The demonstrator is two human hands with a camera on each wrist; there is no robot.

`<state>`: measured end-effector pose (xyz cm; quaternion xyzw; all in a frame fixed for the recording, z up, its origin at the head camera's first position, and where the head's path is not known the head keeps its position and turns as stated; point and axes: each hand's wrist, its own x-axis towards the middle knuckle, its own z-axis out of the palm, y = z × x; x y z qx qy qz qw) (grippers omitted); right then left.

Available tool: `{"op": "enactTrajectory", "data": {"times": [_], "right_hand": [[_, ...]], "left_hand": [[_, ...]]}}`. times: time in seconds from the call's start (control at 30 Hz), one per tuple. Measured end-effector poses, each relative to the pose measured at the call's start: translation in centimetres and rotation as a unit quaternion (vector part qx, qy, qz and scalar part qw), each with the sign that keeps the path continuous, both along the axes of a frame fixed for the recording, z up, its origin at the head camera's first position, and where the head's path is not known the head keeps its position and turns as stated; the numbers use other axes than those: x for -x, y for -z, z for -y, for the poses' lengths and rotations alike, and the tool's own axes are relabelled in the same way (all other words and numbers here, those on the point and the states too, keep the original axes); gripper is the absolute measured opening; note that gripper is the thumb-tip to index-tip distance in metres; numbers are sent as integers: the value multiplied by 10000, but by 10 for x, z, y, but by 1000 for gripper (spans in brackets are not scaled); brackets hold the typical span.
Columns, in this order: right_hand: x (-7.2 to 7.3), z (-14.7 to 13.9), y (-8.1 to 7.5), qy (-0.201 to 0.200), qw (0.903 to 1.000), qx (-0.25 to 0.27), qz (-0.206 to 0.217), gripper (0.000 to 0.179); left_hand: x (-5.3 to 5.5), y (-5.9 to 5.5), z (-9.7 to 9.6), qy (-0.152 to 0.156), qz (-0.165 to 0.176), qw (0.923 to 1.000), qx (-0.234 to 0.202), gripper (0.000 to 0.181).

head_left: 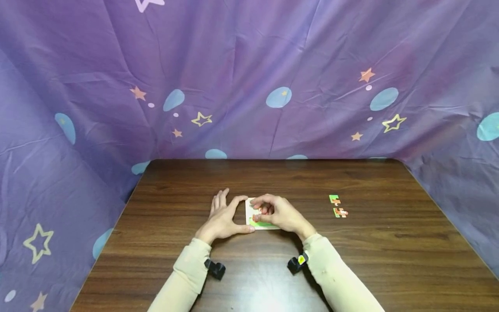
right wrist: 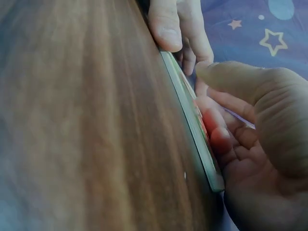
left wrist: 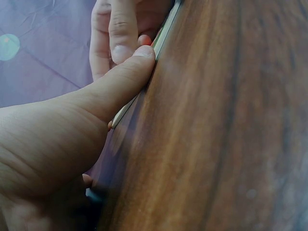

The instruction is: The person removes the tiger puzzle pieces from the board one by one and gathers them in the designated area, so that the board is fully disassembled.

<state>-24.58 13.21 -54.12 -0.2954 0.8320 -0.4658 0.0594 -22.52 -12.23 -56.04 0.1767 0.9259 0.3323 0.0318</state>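
Note:
A small puzzle board [head_left: 248, 212] with a white-and-green face and orange-red parts lies on the table between both hands. My left hand [head_left: 222, 220] spans its left side. The left index fingertip is at the far corner and the thumb [left wrist: 130, 72] lies on the near corner, holding the board in place. Above the board's face hovers my right hand [head_left: 283, 212], its fingers bent inward and its thumb [right wrist: 236, 77] low over the picture. An orange-red bit shows by its fingertips in the left wrist view. Whether those fingers pinch a piece is hidden.
Two loose jigsaw pieces, an upper one [head_left: 334, 199] and a lower one [head_left: 340, 212], lie to the right on the brown wooden table [head_left: 187, 182]. A purple patterned cloth [head_left: 249, 56] hangs behind and at the sides. Both wrists carry small black cameras.

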Motion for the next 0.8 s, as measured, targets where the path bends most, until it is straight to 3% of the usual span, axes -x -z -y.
{"op": "enactTrajectory", "data": {"times": [0.33,0.8], "right_hand": [[-7,11,0,-78,9971,-430,-628,34],[-8,13,-1,-116,9949,-592,-802,27]], "left_hand": [[0,0,0,-24,-29,10000,45,106],[1,2,0,-5,-101,9999,47,106]]}}
